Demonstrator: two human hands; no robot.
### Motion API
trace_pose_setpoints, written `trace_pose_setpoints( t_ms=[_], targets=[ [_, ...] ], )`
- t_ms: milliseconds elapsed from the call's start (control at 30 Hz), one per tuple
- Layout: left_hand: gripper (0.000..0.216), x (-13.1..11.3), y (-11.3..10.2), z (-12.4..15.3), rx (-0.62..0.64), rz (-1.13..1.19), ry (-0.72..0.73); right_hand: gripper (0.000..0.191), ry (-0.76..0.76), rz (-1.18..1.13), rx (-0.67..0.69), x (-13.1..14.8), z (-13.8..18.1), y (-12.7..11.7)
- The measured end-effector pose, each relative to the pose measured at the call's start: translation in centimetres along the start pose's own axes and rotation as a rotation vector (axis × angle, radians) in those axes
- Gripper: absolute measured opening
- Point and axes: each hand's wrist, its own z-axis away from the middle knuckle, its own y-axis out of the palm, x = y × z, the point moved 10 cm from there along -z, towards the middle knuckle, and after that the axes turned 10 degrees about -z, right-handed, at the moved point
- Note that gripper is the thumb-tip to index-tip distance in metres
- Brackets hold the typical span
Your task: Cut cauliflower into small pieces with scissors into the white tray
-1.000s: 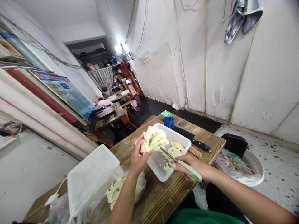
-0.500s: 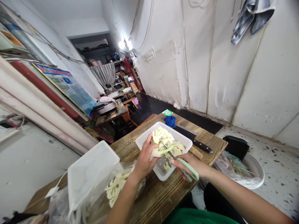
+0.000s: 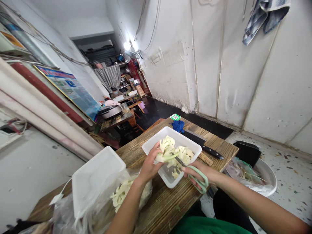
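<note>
Now left hand (image 3: 149, 165) grips pale branching cauliflower (image 3: 168, 150); right hand (image 3: 202, 175) clasps green-handled scissors (image 3: 195, 174).

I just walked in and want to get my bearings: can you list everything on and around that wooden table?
cauliflower piece: one, pale, over the tub
scissors: one, mint handles, at the cauliflower
tub: one, white, table middle, holds cut florets
table: one, brown wood
bagged cauliflower: one clear bag, near left
lid: one, white, on the bag
knife: one, black handle, far side
cloth: one, blue, far end
left hand: holds the cauliflower
right hand: holds the scissors
</note>
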Motion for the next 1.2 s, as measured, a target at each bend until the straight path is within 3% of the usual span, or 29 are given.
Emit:
trace_pose_setpoints(
  t_ms=[167, 333, 467, 600, 700, 767, 933, 1067, 1200],
  targets=[
    [0.036, 4.6, 0.5, 0.7, -0.062, 0.522, -0.357, 0.053, 0.075, -0.34, 0.212, -1.9, 2.4, 0.0],
    [0.035, 7.1, 1.1, 1.2, -0.236, 1.014, -0.628, 0.048, -0.067, -0.397, 0.088, -0.2, 3.0, -2.3],
    [0.027, 7.9, 1.4, 1.0, -0.303, 1.18, -0.819, 0.045, -0.095, -0.418, 0.025, 1.0, 3.0, -3.0],
    [0.035, 7.2, 0.9, -0.4, -0.337, 1.238, -0.799, 0.046, -0.115, -0.404, 0.029, 1.3, 2.8, -2.7],
    [0.043, 7.2, 0.4, -0.8, -0.35, 1.059, -0.737, 0.048, -0.164, -0.381, 0.008, 1.8, 2.9, -2.2],
    [0.036, 7.0, -0.7, -0.8, -0.358, 0.765, -0.642, 0.051, -0.223, -0.335, -0.002, 2.7, 3.1, -1.8],
    [0.009, 2.5, -2.0, -1.7, -0.226, 0.016, -0.238, 0.054, -0.242, -0.082, 0.019, 4.0, 3.3, 0.1],
    [0.022, -0.5, -2.4, -2.0, -0.203, -0.165, -0.082, 0.057, -0.164, 0.075, 0.077, 3.1, 2.6, 1.6],
    [0.03, -1.9, -3.0, -1.8, -0.234, -0.178, -0.032, 0.061, -0.058, 0.007, 0.166, 1.5, 2.1, 3.0]
  ],
)
